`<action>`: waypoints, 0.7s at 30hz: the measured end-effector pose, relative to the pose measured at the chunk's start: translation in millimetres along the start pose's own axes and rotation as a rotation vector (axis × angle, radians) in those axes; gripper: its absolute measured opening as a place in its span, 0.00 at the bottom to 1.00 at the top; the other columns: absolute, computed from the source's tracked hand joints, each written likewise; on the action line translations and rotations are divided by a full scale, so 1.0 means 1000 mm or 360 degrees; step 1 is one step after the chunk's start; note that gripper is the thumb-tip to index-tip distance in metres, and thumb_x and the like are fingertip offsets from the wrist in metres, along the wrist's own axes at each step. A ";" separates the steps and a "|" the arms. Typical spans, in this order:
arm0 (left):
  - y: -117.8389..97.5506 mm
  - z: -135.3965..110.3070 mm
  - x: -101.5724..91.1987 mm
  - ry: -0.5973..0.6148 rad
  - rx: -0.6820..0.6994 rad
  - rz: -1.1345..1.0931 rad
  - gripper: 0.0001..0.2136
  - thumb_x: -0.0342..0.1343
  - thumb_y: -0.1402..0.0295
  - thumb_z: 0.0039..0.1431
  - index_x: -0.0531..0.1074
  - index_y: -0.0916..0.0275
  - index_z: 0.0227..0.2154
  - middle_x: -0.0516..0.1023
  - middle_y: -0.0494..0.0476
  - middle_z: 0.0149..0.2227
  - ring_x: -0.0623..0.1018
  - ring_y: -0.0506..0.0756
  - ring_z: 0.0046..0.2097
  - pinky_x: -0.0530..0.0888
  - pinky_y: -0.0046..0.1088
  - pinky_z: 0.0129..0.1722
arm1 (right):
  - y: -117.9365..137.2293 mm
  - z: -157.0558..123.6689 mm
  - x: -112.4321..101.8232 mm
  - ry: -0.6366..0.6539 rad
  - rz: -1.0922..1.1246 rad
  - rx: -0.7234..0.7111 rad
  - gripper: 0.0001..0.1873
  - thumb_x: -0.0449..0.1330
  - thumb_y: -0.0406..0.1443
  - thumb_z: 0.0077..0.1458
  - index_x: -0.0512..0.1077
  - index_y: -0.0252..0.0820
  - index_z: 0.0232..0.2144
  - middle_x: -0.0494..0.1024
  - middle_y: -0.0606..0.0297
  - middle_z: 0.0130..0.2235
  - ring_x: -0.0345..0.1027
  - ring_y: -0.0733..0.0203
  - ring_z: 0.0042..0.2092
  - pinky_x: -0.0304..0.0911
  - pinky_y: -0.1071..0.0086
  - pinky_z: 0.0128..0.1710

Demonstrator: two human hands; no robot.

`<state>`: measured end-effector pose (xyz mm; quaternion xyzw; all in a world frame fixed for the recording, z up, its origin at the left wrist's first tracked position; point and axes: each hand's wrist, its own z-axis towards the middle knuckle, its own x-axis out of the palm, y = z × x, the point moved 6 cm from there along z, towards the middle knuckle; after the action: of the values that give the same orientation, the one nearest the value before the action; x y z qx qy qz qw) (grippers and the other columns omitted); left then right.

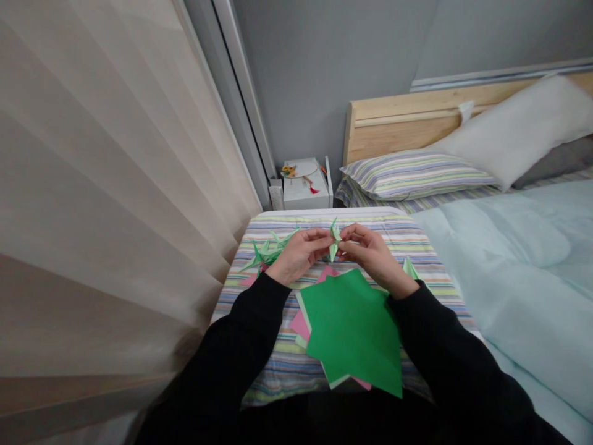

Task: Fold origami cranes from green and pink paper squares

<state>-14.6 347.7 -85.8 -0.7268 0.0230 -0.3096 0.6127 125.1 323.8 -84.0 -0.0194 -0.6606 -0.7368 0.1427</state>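
A small folded light green origami crane (334,240) is held upright between my two hands above the striped cloth. My left hand (303,250) pinches its left side with thumb and fingers. From the right, my right hand (368,252) grips the other side, fingers bent around it. Below them lies a fanned stack of square paper (354,327), dark green on top, with pink and pale green sheets poking out. Several folded green paper pieces (269,250) are piled left of my left hand, partly hidden by it. Another light green folded piece (410,269) rests beside my right wrist.
The striped cloth (259,383) covers a small table. A pleated curtain (115,185) hangs close on the left. To the right stands a bed with a pale blue quilt (519,259) and pillows. Behind the table is a white bedside cabinet (303,194) with small items on it.
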 end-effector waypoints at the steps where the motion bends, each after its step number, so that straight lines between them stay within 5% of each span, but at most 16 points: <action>1: 0.000 0.000 -0.001 -0.0032 0.0012 0.0010 0.12 0.75 0.67 0.43 0.80 0.66 0.28 0.78 0.51 0.28 0.76 0.47 0.31 0.72 0.24 0.36 | 0.000 0.000 0.000 0.0001 -0.0019 -0.0004 0.17 0.73 0.41 0.47 0.72 0.42 0.33 0.75 0.71 0.31 0.74 0.66 0.29 0.73 0.67 0.33; 14: 0.000 0.002 -0.002 -0.0094 0.0208 0.0322 0.14 0.74 0.61 0.45 0.80 0.64 0.31 0.80 0.52 0.30 0.77 0.50 0.33 0.74 0.30 0.41 | -0.008 0.001 -0.004 -0.0184 0.0153 0.0129 0.21 0.77 0.44 0.41 0.68 0.42 0.24 0.73 0.72 0.24 0.69 0.67 0.25 0.72 0.70 0.26; 21: -0.015 -0.001 0.001 -0.0167 0.0456 0.0709 0.11 0.69 0.61 0.51 0.77 0.65 0.27 0.78 0.52 0.28 0.75 0.51 0.32 0.72 0.29 0.37 | -0.004 0.004 -0.006 -0.0184 -0.0122 -0.0036 0.21 0.76 0.48 0.42 0.72 0.41 0.24 0.76 0.67 0.24 0.72 0.63 0.25 0.76 0.64 0.29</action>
<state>-19.6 349.8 -72.0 -0.6246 0.1065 -0.1292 0.7627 129.0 328.9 -88.4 -0.0383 -0.6595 -0.7469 0.0758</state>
